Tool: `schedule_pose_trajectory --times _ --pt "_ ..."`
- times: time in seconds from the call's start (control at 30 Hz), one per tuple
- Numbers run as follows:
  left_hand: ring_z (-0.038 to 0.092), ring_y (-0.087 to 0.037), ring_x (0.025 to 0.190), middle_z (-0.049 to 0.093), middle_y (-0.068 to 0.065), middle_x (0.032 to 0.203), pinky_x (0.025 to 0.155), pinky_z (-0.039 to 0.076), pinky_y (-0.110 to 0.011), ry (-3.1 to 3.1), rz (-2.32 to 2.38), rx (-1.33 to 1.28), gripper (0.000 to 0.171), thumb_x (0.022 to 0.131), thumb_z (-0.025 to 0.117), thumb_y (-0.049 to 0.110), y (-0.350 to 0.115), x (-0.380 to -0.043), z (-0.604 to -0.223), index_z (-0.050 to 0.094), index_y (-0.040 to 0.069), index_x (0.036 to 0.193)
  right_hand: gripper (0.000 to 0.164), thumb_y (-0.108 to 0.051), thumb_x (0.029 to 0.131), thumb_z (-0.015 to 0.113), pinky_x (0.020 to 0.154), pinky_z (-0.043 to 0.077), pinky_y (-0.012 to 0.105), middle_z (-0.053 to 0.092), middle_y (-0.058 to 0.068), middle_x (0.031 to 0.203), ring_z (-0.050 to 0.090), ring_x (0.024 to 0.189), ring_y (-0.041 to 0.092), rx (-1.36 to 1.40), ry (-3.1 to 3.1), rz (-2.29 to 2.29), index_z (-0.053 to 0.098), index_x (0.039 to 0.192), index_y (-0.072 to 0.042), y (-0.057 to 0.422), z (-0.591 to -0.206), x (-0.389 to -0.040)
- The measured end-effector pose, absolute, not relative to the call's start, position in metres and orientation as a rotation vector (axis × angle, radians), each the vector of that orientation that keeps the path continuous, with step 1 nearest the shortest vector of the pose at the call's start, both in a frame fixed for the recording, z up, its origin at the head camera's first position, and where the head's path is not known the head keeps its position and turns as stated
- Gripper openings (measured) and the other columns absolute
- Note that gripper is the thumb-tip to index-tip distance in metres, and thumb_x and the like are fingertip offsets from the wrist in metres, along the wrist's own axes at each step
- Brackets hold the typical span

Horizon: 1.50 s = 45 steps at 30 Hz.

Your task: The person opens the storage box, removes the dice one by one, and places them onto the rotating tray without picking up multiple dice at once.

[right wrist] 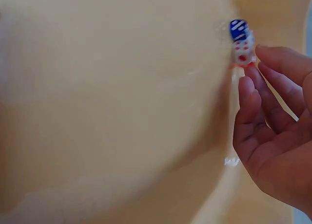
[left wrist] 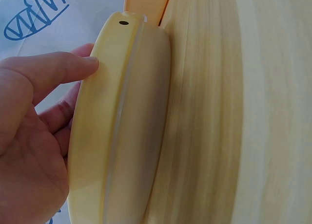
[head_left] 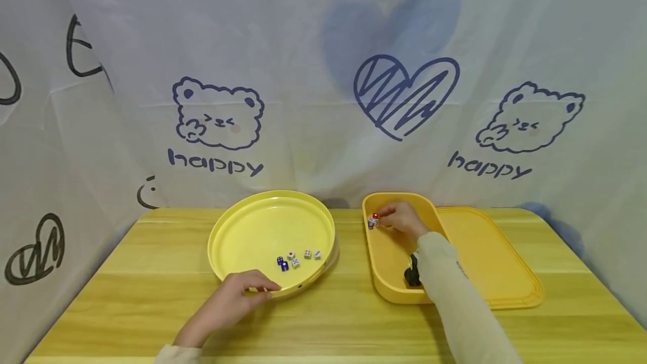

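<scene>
My left hand (head_left: pixel 229 302) holds the near rim of a round yellow tray (head_left: pixel 221 265). In the left wrist view the thumb (left wrist: pixel 80 65) presses on the outer wall and the other fingers reach over the rim. Inside the tray lie several small dice, blue dice (head_left: pixel 285 265) and white dice (head_left: pixel 308 254). Over an orange-yellow box (head_left: pixel 391 260) my right hand (head_left: pixel 404 219) reaches to its far left inner corner. Its fingertips are at a small cluster of dice (right wrist: pixel 242 51), blue, white and red; fingers and thumb look spread, with no die visibly pinched.
A flat orange-yellow lid (head_left: pixel 497 263) lies right of the box, partly under its side. A black object (head_left: pixel 411 274) shows at my right wrist, inside the box outline. Behind the wooden table (head_left: pixel 126 291) hangs a white cloth (head_left: pixel 303 145) with drawings.
</scene>
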State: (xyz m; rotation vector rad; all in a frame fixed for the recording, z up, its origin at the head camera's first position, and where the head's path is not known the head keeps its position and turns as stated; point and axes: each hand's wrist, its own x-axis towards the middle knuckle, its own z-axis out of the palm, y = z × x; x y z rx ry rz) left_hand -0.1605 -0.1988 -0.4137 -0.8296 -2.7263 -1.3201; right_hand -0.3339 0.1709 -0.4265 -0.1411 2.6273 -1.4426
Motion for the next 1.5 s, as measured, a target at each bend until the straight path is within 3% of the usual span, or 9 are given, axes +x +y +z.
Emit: schedule_pose_trajectory --times 0.33,0.97,1.33,1.5 --pt "0.059 -0.005 0.08 0.069 0.007 0.09 0.068 0.05 -0.026 -2.71 -1.329 -0.847 0.016 0.088 0.068 0.001 -0.198 -0.161 -0.413 0.076 0.01 0.098 0.02 -0.003 0.083 0.073 0.062 0.046 0.025 0.07 0.012 0.096 0.055 0.075 0.015 -0.131 2.645 -1.331 0.07 0.101 0.007 0.17 -0.432 -0.335" --pt "0.059 -0.007 0.08 0.069 0.005 0.089 0.068 0.049 -0.026 -2.726 -1.353 -0.833 0.015 0.087 0.069 0.001 -0.2 -0.161 -0.409 0.076 0.008 0.097 0.014 0.0 0.084 0.071 0.059 0.044 0.026 0.069 0.009 0.084 0.052 0.067 0.013 -0.317 2.656 -1.231 0.07 0.095 0.009 0.175 -0.428 -0.337" --pt "0.059 -0.007 0.08 0.068 0.006 0.089 0.07 0.05 -0.027 -2.723 -1.361 -0.841 0.015 0.087 0.068 0.0 -0.199 -0.162 -0.407 0.075 0.008 0.098 0.017 -0.001 0.089 0.064 0.074 0.05 0.033 0.064 0.013 0.095 0.057 0.08 0.023 -0.116 2.713 -1.161 0.068 0.104 0.005 0.186 -0.41 -0.335" --pt "0.059 -0.008 0.08 0.069 0.005 0.09 0.069 0.05 -0.026 -2.719 -1.363 -0.846 0.015 0.087 0.068 -0.001 -0.2 -0.162 -0.408 0.075 0.007 0.097 0.016 -0.004 0.09 0.064 0.083 0.049 0.039 0.064 0.016 0.1 0.057 0.089 0.027 -0.175 2.784 -1.103 0.067 0.103 0.005 0.187 -0.402 -0.333"
